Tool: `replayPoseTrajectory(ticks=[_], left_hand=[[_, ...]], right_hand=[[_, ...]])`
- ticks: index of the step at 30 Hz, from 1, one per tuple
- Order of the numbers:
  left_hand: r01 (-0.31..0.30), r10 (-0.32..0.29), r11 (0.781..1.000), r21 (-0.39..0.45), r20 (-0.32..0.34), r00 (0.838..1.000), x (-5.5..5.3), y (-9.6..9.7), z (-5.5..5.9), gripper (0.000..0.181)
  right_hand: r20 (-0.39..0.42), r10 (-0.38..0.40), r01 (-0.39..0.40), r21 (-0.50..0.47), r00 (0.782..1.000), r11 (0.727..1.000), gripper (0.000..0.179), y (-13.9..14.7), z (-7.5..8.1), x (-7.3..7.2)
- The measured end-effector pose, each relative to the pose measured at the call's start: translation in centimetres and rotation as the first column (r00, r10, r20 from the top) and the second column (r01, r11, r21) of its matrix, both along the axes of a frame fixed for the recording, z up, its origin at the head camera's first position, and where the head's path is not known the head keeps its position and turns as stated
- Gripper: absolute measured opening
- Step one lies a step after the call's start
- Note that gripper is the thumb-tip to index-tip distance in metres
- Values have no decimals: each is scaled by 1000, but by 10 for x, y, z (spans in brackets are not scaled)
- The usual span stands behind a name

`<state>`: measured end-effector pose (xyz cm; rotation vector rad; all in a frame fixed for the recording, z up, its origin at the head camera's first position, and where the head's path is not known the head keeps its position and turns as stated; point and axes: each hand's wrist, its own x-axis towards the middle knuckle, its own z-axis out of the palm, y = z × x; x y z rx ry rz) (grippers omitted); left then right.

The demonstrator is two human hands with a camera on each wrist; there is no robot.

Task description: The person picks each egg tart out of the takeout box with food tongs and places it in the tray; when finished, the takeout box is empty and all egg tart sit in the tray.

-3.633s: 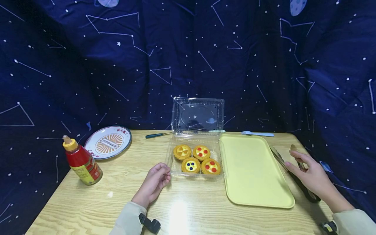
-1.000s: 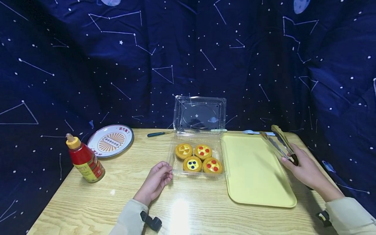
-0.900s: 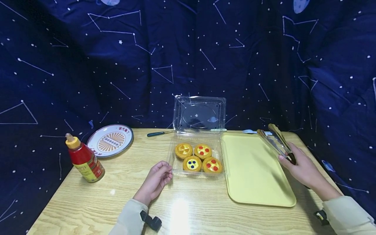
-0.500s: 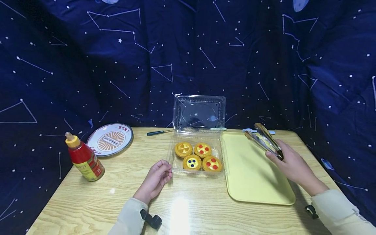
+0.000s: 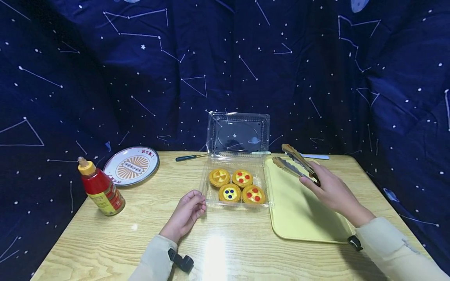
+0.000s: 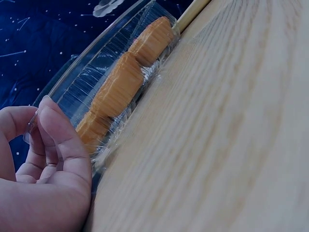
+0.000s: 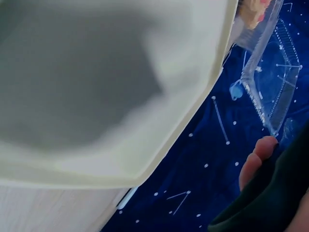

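My left hand [image 5: 186,214] pinches the front left rim of a clear plastic clamshell box [image 5: 234,159], and the left wrist view shows thumb and fingers on that rim. The box's lid stands up at the back. Inside sit several egg tarts [image 5: 230,193], topped with red dots, blue dots or yellow wedges. In my right hand [image 5: 334,191] are metal tongs [image 5: 299,160], their arms spread apart with nothing between them. The tongs' tips hang over the left part of a yellow tray [image 5: 306,218], just right of the box. In the right wrist view a dark handle part [image 7: 260,203] hides much of that hand.
A red sauce bottle [image 5: 102,191] with a yellow cap stands at the left, beside a patterned plate [image 5: 132,166]. Behind the box lie a dark-handled utensil [image 5: 186,158] and a pale green handle [image 5: 261,153]. A blue fork [image 5: 318,157] lies behind the tray, partly covered by the tongs.
My right hand has picked up the tongs from the table right of the tray and carried them left over the tray towards the box. The left hand stays at the box rim.
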<state>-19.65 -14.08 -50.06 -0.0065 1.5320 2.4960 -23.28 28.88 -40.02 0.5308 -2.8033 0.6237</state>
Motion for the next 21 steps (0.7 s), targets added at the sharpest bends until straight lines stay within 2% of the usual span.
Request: replayPoseTrajectory(ticks=[8, 15, 18, 21], left_hand=[[1, -1, 1000, -7, -5, 1000, 1, -3, -1, 8], [-3, 3, 1000, -8, -9, 1000, 0, -3, 0, 8], [8, -8, 1000, -11, -8, 1000, 0, -2, 0, 8], [19, -19, 1000, -4, -4, 1000, 0, -2, 2, 8]], right_hand=[[-75, 55, -54, 7, 996, 998, 64, -23, 6, -8], [-131, 132, -124, 70, 983, 990, 64, -43, 9, -14], [-124, 159, -150, 78, 980, 986, 62, -52, 13, -15], [-84, 166, -159, 88, 982, 983, 63, -62, 14, -17]])
